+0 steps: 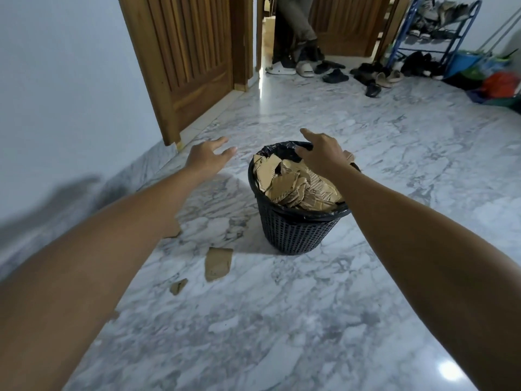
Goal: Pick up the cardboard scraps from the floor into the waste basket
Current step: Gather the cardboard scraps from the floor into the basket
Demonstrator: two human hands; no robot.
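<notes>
1. Most of the job looks done; the waste basket [296, 221], black with a dark liner, stands on the floor and is heaped to the rim with cardboard scraps [298, 187]
2. A few pieces are left on the floor to the basket's left; a larger scrap [217, 263] lies nearest it, a small scrap [178, 286] just beyond, and another piece [173, 231] shows partly from under the left forearm
3. The right hand [321, 156] hovers over the far side of the basket, fingers loosely spread and holding nothing; whether it touches the pile cannot be told
4. The left hand [208, 153] reaches out over bare floor left of the basket, fingers relaxed and apart, also empty
5. The floor [394, 193] is polished grey-white marble, smooth and glossy, so flat scraps may be fiddly to lift by an edge
6. Beyond are wooden doors [186, 52], a scatter of shoes [332, 71], a blue shoe rack [434, 32] and a person's legs [304, 29] in the doorway
</notes>
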